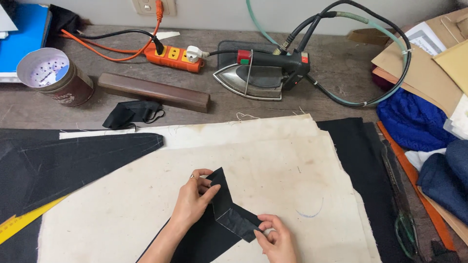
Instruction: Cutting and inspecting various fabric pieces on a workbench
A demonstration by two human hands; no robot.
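A small folded strip of black fabric [229,207] lies bent in a V on a cream pressing cloth [273,165]. My left hand [194,199], with a ring on one finger, pinches the strip's upper end. My right hand [275,238] grips its lower end near the bottom edge. A larger black fabric piece [200,243] runs under my left forearm.
A steam iron [258,73] rests at the back beside an orange power strip [174,57]. A wooden block [153,91], a tin can [53,75] and a black scrap [131,113] sit back left. A black cut panel [68,160], a yellow ruler [24,219], blue fabrics [414,122] and scissors [402,214] flank the cloth.
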